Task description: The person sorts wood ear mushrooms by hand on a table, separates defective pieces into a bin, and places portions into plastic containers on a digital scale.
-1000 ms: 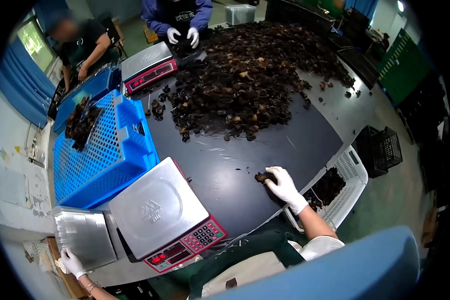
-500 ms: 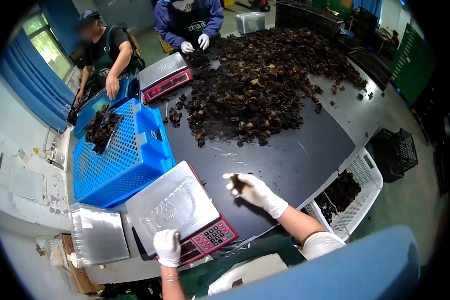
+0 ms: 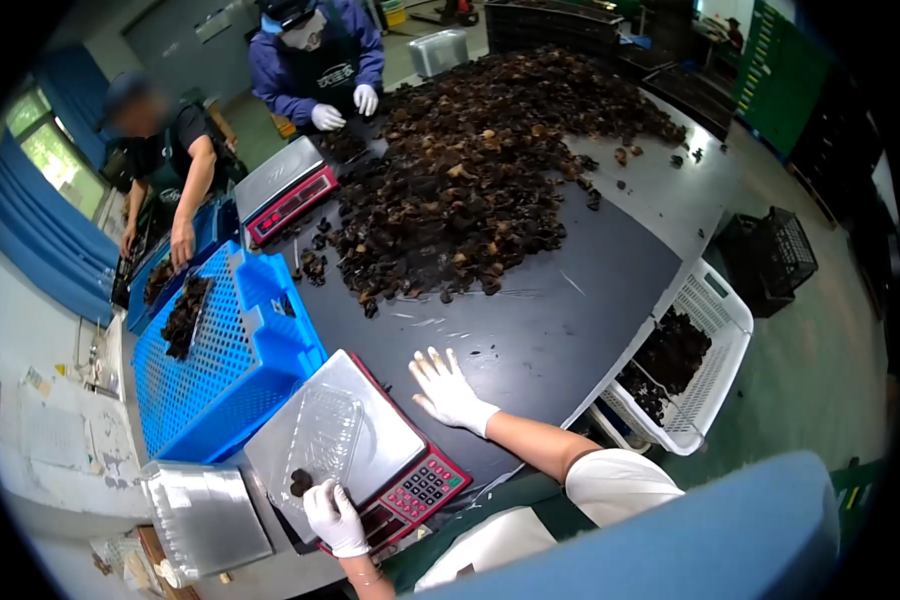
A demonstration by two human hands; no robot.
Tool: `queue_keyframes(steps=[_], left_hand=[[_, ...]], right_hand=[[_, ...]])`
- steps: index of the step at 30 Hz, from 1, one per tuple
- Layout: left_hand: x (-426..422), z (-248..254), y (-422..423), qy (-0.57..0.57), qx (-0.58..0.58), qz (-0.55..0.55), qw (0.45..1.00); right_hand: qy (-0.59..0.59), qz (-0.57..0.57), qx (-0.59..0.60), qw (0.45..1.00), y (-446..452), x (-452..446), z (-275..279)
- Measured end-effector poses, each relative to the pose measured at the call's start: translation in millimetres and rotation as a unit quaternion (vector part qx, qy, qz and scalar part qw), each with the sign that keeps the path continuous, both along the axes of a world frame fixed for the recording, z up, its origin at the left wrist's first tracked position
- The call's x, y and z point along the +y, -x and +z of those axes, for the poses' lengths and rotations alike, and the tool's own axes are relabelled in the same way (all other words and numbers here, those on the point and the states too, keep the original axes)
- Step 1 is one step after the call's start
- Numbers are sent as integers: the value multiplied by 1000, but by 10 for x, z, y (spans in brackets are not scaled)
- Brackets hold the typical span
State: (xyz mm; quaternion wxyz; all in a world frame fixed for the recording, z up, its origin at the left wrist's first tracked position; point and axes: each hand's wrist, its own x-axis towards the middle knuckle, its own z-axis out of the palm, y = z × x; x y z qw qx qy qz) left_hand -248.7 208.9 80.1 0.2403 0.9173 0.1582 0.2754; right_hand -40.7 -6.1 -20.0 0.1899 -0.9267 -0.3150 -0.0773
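Note:
My left hand (image 3: pixel 334 517), in a white glove, is at the near edge of the scale (image 3: pixel 385 425). Its fingers are curled, with a dark piece of wood ear mushroom (image 3: pixel 300 483) at the fingertips. That piece is over the near end of a clear plastic tray (image 3: pixel 327 430) lying on the metal scale plate. To the right of the scale, my right hand (image 3: pixel 450 393), also gloved, is over the dark tabletop (image 3: pixel 530 340) with fingers spread and nothing in it. A large heap of wood ear mushrooms (image 3: pixel 460 190) lies beyond it.
A blue crate (image 3: pixel 205 370) with mushrooms on it stands left of the scale, near stacked clear trays (image 3: pixel 205 520). A white basket (image 3: pixel 705 400) holding mushrooms is at right. Two people work across the table beside a second scale (image 3: pixel 288 190).
My right hand has moved left and opened; the dark thing in it is gone. A mushroom piece now shows at my left fingertips. The view has shifted.

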Motion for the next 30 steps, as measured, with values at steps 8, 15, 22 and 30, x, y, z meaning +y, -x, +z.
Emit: queue_keyframes(steps=[8, 15, 22, 30], left_hand=[[133, -2, 165, 2, -56, 43, 998], [-352, 464, -168, -16, -87, -30, 996], [-1142, 588, -714, 31, -45, -180, 982], [-1521, 217, -838, 91, 31, -162, 982]], right_hand=[[87, -490, 130, 858, -171, -2637, 707], [172, -441, 11, 881, 112, -2567, 943], [-9, 15, 150, 989, 242, -1522, 459], [269, -574, 165, 755, -10, -5449, -198]])
